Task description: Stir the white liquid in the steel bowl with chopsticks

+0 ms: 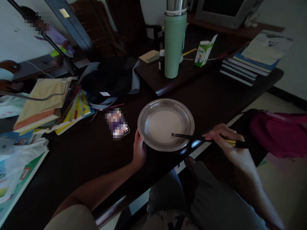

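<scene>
A round metal plate [144, 115] with a pale, whitish liquid in it sits near the front edge of a dark wooden desk [79, 153]. My left hand [139, 149] rests against the plate's near-left rim, fingers curled around the edge. My right hand [227, 140] is closed on a pair of dark chopsticks [187, 136] with a yellow band near the grip. The chopstick tips lie in the liquid at the plate's right side.
A phone [118, 124] lies left of the plate. Behind stand a green thermos [174, 44], a small dark bottle [161, 62], a small carton [203, 51] and stacked books [254, 60]. Piled books and papers [43, 105] and a black bag [107, 78] fill the left. A red bag [278, 131] lies at right.
</scene>
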Tool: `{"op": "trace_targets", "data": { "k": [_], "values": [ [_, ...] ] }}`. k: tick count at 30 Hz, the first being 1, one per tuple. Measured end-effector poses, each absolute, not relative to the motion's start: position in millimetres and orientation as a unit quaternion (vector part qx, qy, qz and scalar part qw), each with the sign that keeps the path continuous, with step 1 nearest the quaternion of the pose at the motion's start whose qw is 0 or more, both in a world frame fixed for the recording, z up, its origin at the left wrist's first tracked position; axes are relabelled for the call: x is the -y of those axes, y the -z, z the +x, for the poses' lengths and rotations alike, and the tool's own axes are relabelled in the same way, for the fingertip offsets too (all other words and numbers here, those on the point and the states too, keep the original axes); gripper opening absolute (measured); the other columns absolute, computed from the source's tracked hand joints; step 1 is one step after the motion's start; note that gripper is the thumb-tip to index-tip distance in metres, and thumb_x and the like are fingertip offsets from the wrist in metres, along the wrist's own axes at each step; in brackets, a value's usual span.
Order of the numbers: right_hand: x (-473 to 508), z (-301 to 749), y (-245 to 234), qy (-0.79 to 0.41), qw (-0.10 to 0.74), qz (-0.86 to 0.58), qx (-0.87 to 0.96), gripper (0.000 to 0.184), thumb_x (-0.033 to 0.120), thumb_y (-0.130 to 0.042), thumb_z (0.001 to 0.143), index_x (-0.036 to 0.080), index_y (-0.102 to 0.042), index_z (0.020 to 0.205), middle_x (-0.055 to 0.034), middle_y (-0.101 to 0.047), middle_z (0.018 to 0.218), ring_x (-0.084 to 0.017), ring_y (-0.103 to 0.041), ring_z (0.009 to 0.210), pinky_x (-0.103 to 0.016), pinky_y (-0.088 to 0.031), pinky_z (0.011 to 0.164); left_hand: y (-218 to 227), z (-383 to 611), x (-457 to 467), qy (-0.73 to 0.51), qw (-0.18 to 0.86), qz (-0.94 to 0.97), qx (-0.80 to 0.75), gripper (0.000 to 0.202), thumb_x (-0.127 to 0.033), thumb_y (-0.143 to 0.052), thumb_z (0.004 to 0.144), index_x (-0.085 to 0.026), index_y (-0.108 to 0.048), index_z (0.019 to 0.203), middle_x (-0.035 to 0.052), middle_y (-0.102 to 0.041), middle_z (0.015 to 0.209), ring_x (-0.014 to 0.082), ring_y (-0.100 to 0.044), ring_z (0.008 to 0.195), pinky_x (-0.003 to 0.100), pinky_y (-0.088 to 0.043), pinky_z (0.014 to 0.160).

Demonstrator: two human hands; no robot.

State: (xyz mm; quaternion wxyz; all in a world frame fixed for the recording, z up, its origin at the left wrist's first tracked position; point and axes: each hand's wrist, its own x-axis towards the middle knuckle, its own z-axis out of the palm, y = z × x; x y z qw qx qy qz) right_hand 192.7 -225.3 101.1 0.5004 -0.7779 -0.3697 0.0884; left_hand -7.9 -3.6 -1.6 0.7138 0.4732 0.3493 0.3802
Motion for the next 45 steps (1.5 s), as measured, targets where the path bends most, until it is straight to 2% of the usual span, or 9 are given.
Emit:
{"op": "trace_targets", "data": {
  "k": [5, 14, 20, 25, 30, 34, 41, 45],
  "values": [
    [206, 183, -87, -0.108, 0.484, -0.753, 0.433, 0.025, 0.037, -0.062, 0.096, 0.031, -0.076, 0.078, -0.0003, -0.074, 0.08, -0.022, -0.064, 0.083, -0.042, -0.041, 0.08, 2, -7, 5, -0.392, 0.715, 0.457, -0.356, 0.05, -0.052, -0.068, 0.084, -0.028, -0.066, 0.128, 0.007, -0.068, 0.135, 0.0285, -0.059, 0.133, 0.048, -0.042, 0.117],
    [170, 184, -59, 0.006, 0.452, -0.783, 0.427, 0.026, 0.037, -0.057, 0.098, 0.03, -0.076, 0.082, 0.0005, -0.08, 0.09, -0.024, -0.065, 0.09, -0.045, -0.035, 0.088, 2, -7, 4, -0.389, 0.719, 0.455, -0.353, 0.049, -0.052, -0.068, 0.084, -0.028, -0.066, 0.126, 0.0061, -0.069, 0.134, 0.0278, -0.06, 0.131, 0.045, -0.045, 0.115],
    [194, 191, -79, 0.059, 0.441, -0.812, 0.378, 0.026, 0.034, -0.06, 0.095, 0.028, -0.075, 0.075, 0.0, -0.074, 0.077, -0.024, -0.065, 0.085, -0.044, -0.036, 0.086, 1, -7, 4, -0.386, 0.726, 0.449, -0.351, 0.05, -0.052, -0.068, 0.083, -0.028, -0.066, 0.127, 0.0061, -0.069, 0.134, 0.028, -0.058, 0.133, 0.047, -0.042, 0.117],
    [220, 192, -99, 0.006, 0.479, -0.806, 0.348, 0.026, 0.034, -0.063, 0.094, 0.028, -0.074, 0.071, -0.0008, -0.072, 0.078, -0.022, -0.066, 0.08, -0.04, -0.043, 0.078, 3, -7, 4, -0.386, 0.725, 0.449, -0.352, 0.048, -0.05, -0.067, 0.084, -0.028, -0.065, 0.128, 0.0063, -0.069, 0.135, 0.0284, -0.057, 0.134, 0.047, -0.04, 0.119],
    [225, 188, -104, -0.088, 0.487, -0.781, 0.382, 0.027, 0.036, -0.063, 0.096, 0.029, -0.074, 0.073, 0.0002, -0.069, 0.078, -0.019, -0.064, 0.078, -0.038, -0.041, 0.077, 3, -8, 4, -0.389, 0.72, 0.456, -0.351, 0.051, -0.053, -0.067, 0.084, -0.028, -0.065, 0.129, 0.0071, -0.067, 0.137, 0.0291, -0.056, 0.135, 0.049, -0.039, 0.119],
    [208, 182, -92, -0.122, 0.489, -0.75, 0.428, 0.026, 0.034, -0.06, 0.098, 0.029, -0.075, 0.077, 0.0004, -0.073, 0.08, -0.02, -0.064, 0.082, -0.039, -0.042, 0.08, 3, -8, 4, -0.386, 0.718, 0.458, -0.354, 0.051, -0.053, -0.068, 0.084, -0.028, -0.065, 0.129, 0.0071, -0.067, 0.137, 0.0287, -0.056, 0.136, 0.047, -0.041, 0.118],
    [170, 179, -63, -0.04, 0.468, -0.761, 0.447, 0.028, 0.039, -0.056, 0.099, 0.03, -0.074, 0.079, 0.0007, -0.08, 0.087, -0.023, -0.064, 0.088, -0.044, -0.04, 0.087, 1, -7, 5, -0.388, 0.718, 0.454, -0.358, 0.049, -0.052, -0.068, 0.085, -0.029, -0.065, 0.128, 0.0055, -0.069, 0.134, 0.0275, -0.058, 0.133, 0.045, -0.043, 0.116],
    [171, 186, -62, 0.008, 0.451, -0.79, 0.415, 0.028, 0.04, -0.057, 0.097, 0.029, -0.076, 0.08, -0.0002, -0.08, 0.089, -0.024, -0.065, 0.09, -0.047, -0.038, 0.09, 2, -8, 4, -0.381, 0.717, 0.465, -0.353, 0.052, -0.054, -0.066, 0.085, -0.028, -0.064, 0.131, 0.0069, -0.069, 0.134, 0.0285, -0.059, 0.133, 0.046, -0.044, 0.115]
  ]
}}
